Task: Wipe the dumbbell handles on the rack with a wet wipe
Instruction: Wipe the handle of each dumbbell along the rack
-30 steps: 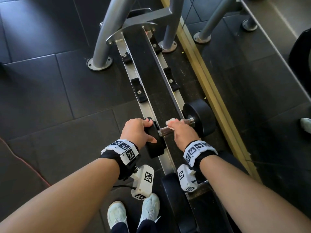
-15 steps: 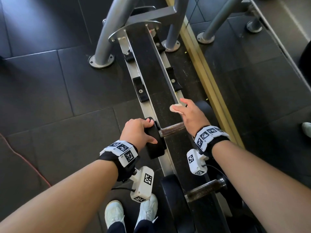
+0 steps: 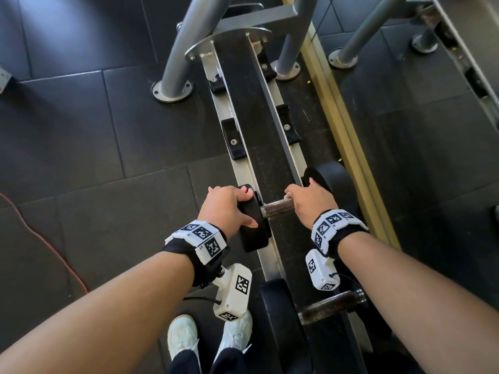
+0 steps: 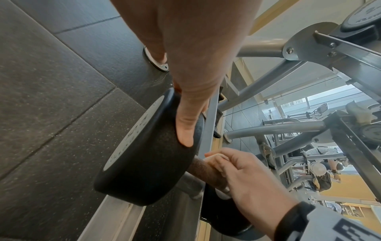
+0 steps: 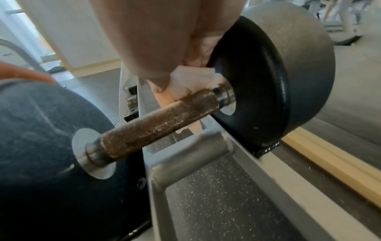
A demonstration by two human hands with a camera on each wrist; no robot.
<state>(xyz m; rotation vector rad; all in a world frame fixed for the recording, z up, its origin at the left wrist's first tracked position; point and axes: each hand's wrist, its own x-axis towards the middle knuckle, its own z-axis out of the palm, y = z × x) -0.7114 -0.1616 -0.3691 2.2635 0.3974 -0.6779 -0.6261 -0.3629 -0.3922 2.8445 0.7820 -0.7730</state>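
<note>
A black dumbbell lies across the rack rails [image 3: 244, 171], its rough brown handle [image 3: 276, 207] [image 5: 156, 125] between two round heads. My left hand [image 3: 226, 206] [image 4: 185, 104] grips the left head [image 3: 252, 225] [image 4: 144, 163], fingers over its top and thumb on its rim. My right hand [image 3: 310, 203] [image 4: 243, 176] is wrapped over the handle's right end, next to the right head [image 3: 332, 179] [image 5: 272, 78]. It holds a white wet wipe [image 5: 189, 84] against the handle. A second dumbbell's handle [image 3: 332, 306] lies nearer to me on the rack.
Black saddle pads [image 3: 233, 143] sit on the rails further along. Grey rack legs [image 3: 181, 58] are bolted to the dark rubber floor. A mirror with a yellow wooden base strip [image 3: 348, 147] runs along the right. A red cable [image 3: 54, 252] lies at left. My white shoes [image 3: 210, 336] stand below.
My right hand, lifted off the handle with the wipe half a second ago, has come back down onto the handle's right end. My left hand stays on the left head.
</note>
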